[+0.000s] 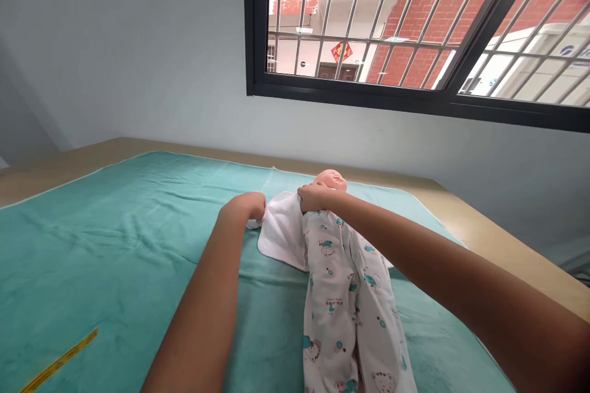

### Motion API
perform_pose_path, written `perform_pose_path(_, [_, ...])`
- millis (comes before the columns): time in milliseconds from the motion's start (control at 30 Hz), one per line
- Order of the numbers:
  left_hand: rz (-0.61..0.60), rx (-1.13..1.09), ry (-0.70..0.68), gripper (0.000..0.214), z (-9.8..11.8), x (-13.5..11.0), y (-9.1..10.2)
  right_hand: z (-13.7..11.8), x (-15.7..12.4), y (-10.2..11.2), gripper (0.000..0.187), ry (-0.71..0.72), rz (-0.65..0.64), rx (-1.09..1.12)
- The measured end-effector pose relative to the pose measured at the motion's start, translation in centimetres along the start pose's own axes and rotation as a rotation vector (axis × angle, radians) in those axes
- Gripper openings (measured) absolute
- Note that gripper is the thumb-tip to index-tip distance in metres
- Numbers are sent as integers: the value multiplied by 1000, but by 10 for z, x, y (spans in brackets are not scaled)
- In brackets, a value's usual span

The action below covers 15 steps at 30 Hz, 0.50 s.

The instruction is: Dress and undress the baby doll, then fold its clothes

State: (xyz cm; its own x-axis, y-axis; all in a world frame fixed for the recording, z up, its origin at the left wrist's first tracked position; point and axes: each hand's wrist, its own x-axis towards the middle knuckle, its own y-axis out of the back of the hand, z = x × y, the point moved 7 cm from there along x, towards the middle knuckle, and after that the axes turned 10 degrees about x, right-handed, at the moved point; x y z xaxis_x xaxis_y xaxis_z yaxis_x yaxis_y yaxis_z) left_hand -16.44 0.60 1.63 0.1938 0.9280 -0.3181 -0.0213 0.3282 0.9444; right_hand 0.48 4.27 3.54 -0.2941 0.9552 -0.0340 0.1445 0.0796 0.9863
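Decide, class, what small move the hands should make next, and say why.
Probably the left hand should ease the patterned cloth edge outward while the right hand steadies below the doll's head: that edge looks bunched beneath the left hand, and the white flap lies spread between both hands. Their exact grip is hidden.

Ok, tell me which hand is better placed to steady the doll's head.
Probably the right hand: it sits close by the head, while the left hand is out beside the white flap.
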Motion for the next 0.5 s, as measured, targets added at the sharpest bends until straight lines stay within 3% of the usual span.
perform_pose_path(100, [104,-29,-64,42,19,-3,13,5,-28,9,31,115,90,28])
perform_pose_path(200, [163,-140,-293,48,60,-12,18,30,-77,26,28,214,390,225])
perform_pose_path(300, [120,-161,-490,50,99,-24,13,83,-122,19,26,-5,573,483])
perform_pose_path(400, [119,-130,-486,63,115,-28,8,117,-146,-2,28,-124,650,737])
perform_pose_path(500, [127,-149,-436,79,115,-26,5,126,-154,-15,26,-128,691,880])
